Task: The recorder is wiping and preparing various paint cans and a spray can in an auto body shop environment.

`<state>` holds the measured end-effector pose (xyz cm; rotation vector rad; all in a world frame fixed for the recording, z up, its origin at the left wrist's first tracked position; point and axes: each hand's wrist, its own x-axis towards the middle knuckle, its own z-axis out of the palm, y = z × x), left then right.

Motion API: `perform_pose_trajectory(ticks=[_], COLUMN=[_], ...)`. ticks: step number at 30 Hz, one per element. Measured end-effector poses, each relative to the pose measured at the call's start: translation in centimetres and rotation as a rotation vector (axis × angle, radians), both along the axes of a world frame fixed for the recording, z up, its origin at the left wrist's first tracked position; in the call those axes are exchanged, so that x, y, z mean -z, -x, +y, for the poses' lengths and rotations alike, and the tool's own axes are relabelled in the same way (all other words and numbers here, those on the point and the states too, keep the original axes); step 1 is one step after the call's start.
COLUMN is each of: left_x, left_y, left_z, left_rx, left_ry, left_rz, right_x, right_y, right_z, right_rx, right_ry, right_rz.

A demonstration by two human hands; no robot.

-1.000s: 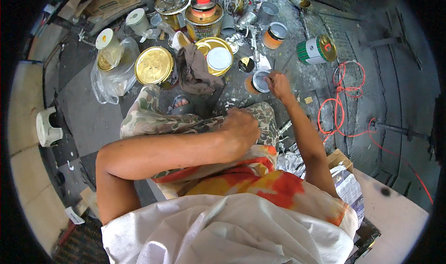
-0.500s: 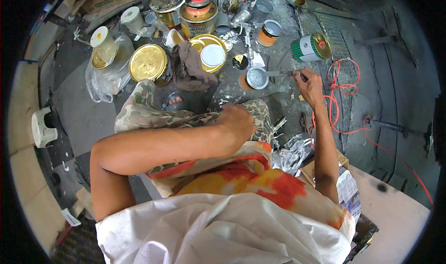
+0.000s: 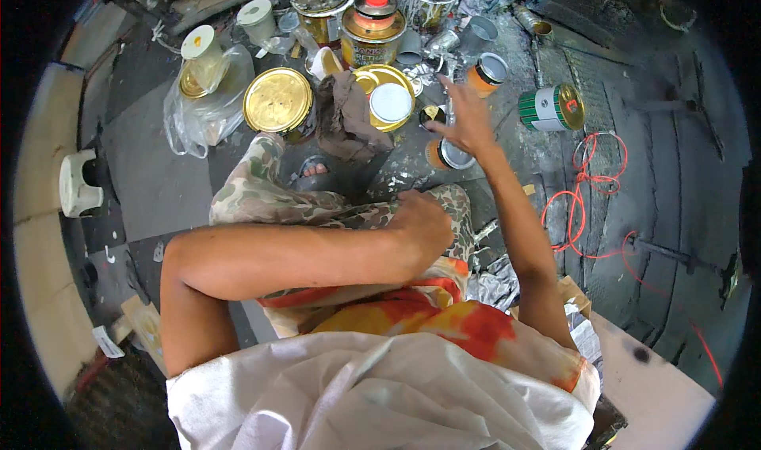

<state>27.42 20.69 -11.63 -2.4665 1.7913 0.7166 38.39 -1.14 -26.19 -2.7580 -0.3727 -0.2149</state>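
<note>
My right hand [image 3: 469, 121] reaches forward with its fingers spread, beside the spray gun, most of which it hides. Just below its palm stands a small orange-banded cup [image 3: 457, 156] of grey paint, partly covered by the wrist. A second orange-banded cup [image 3: 491, 68] stands beyond the fingers. Next to the fingertips is a small black round container [image 3: 432, 116] with a yellowish patch. My left hand [image 3: 424, 224] rests on my camouflage-trousered knee with its fingers curled in. Whatever it may hold is hidden.
A brown cloth [image 3: 353, 117] lies beside a gold-lidded can [image 3: 277, 100] and a round gold lid [image 3: 384, 78]. Larger paint cans [image 3: 371, 42] stand behind. To the right are a green-striped can [image 3: 552, 108] and a looped red hose [image 3: 581, 200]. A white stool [image 3: 79, 184] is at left.
My right hand has let go of the flat grey blade near the paint cup and moved left and forward, its fingers opening. My left hand stays on the knee. The whole view has shifted slightly.
</note>
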Motion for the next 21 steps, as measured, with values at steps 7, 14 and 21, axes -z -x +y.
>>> perform_pose_trajectory(ticks=[7,14,21], left_x=[0.1,-0.9,0.1], left_y=[-0.1,-1.0,-1.1], left_z=[-0.7,-0.6,-0.7], left_rx=[-0.042,-0.024,-0.063], left_ry=[-0.048,-0.067,-0.019], left_rz=[-0.025,0.022,0.081], right_x=[0.7,0.3,0.9], right_y=[-4.4,-5.6,-5.4], right_z=[7.4,8.9,8.1], right_rx=[-0.29,-0.314,-0.363], right_ry=[0.234,0.338,0.306], right_rz=[0.155,0.295,0.26])
